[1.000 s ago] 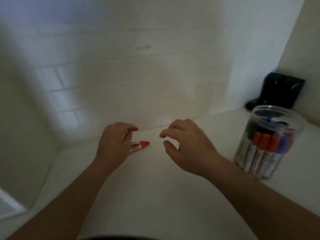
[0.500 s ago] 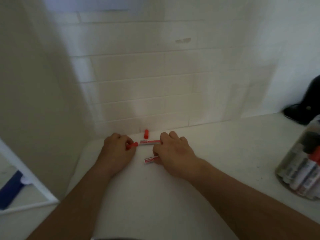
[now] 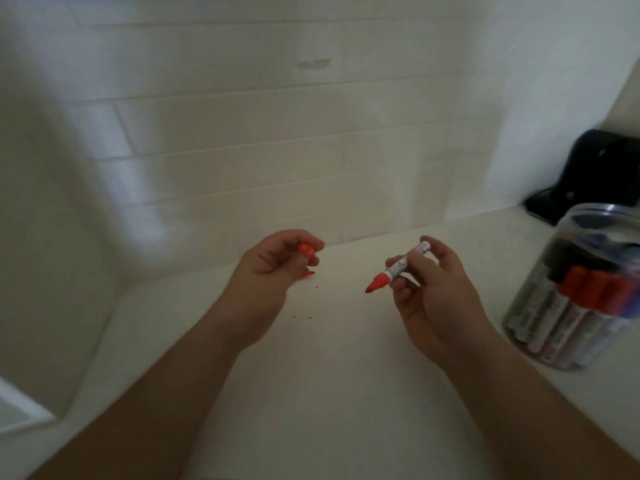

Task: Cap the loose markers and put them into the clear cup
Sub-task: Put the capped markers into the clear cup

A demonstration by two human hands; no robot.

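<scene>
surface: white countertop (image 3: 346, 358), meeting a white tiled wall at the back | landmark: clear cup (image 3: 585, 292) standing on it at the right, full of capped markers | behind the cup, in the corner: a dark object (image 3: 588, 174) | well left of the cup: a few small dark specks (image 3: 301, 317)

both bare forearms reach forward over the surface. the left hand (image 3: 273, 268) curls its fingers around a small red plastic cap (image 3: 306, 250); the right hand (image 3: 429, 289) pinches an uncapped red-tipped white marker (image 3: 398, 268) (tip pointing left and down).
</scene>
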